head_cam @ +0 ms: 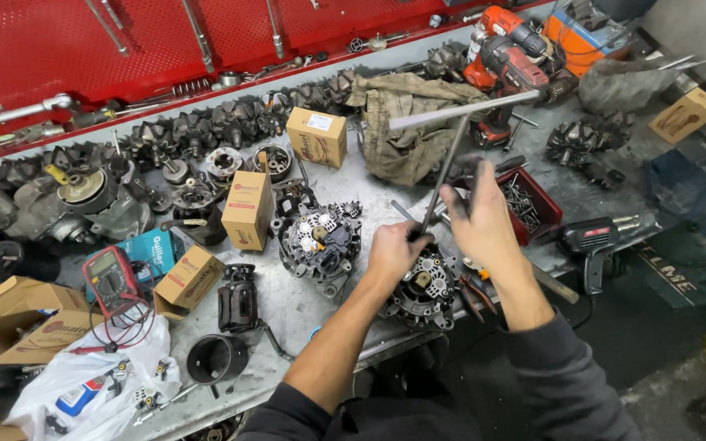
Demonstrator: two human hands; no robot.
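Observation:
My left hand (pixel 395 249) is closed around the lower shaft of a long T-handle wrench (pixel 443 173), just above a grey alternator housing (pixel 423 287) at the bench's front edge. The wrench's crossbar (pixel 463 109) reaches up and to the right. My right hand (pixel 479 219) hovers beside the shaft with fingers spread, touching or nearly touching it. A second alternator with a black rear cover (pixel 321 240) lies just to the left.
Small cardboard boxes (pixel 317 135) (pixel 247 209) (pixel 189 279), a multimeter (pixel 112 279), a red bin of bolts (pixel 530 206), pliers (pixel 474 292), a cordless drill (pixel 504 61), a black tool (pixel 592 242), a cloth (pixel 404 122) and many alternator parts crowd the bench.

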